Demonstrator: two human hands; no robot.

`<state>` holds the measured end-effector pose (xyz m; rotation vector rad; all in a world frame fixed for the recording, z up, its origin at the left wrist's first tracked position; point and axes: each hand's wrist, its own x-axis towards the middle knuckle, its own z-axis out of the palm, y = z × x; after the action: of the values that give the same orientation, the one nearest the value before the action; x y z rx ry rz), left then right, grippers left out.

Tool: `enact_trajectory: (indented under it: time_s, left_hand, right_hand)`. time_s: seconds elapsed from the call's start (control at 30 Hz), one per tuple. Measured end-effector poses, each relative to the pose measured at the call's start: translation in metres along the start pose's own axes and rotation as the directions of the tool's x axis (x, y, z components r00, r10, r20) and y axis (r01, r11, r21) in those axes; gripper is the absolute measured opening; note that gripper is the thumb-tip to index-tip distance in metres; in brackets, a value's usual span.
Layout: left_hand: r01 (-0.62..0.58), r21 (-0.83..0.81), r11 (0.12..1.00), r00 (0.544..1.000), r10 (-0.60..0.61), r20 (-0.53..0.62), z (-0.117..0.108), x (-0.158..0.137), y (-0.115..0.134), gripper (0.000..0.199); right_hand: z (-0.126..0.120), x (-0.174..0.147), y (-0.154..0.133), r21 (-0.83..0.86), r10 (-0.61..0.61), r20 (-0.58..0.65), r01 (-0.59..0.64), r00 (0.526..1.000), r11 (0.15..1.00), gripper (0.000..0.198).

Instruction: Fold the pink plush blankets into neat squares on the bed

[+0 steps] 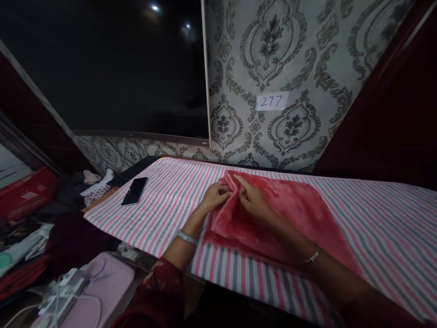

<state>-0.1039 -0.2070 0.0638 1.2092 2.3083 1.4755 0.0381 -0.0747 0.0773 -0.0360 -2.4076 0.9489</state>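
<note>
A red plush cloth [293, 200] lies in folded layers on a striped cover [170, 191]. At its upper left corner, my left hand [217, 196] is closed on the folded edge, with the thumb on the near side. My right hand [253, 198] grips the same cloth just to the right, its index finger stretched along the top and the other fingers curled into the fabric. Between the two hands the layers bunch up into a raised ridge. My fingertips are partly hidden in the folds.
A black phone [135, 191] lies on the cover at the left. Below it, a power strip [63, 291] with cables rests on a pink stool [112, 282]. Clothes [71, 232] are piled at the left. A large TV screen [112, 68] hangs behind, beside a paper label [272, 101] reading 277.
</note>
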Motion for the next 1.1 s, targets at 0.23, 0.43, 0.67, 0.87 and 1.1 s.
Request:
enact_trajectory:
  time_s: [0.23,0.43,0.67,0.87,1.1]
  left_hand:
    - [0.024,-0.031,0.999,0.995,-0.021,0.100,-0.005,-0.012,-0.005,0.012]
    - [0.106,0.059,0.993,0.994,-0.108,0.030,-0.007,-0.006,-0.012,0.017]
    - [0.175,0.301,0.937,0.979,-0.197,0.044,0.012,0.019,0.010,0.022]
    - [0.268,0.380,0.885,0.955,-0.296,0.018,0.027,0.042,0.018,0.014]
    - [0.403,0.314,0.860,0.913,-0.353,-0.205,0.033,0.036,0.001,0.031]
  right_hand:
    - [-0.004,0.020,0.018,-0.224,-0.076,0.251,0.135,0.965,0.965,0.038]
    - [0.005,-0.008,0.039,-0.038,-0.101,-0.029,0.100,0.994,0.994,0.026]
    - [0.015,-0.014,0.046,0.004,-0.116,-0.138,0.118,0.984,0.993,0.029]
    - [0.020,-0.015,0.049,-0.024,-0.160,-0.126,0.159,0.979,0.987,0.036]
    - [0.021,-0.018,0.051,-0.080,-0.115,-0.019,0.113,0.993,0.990,0.045]
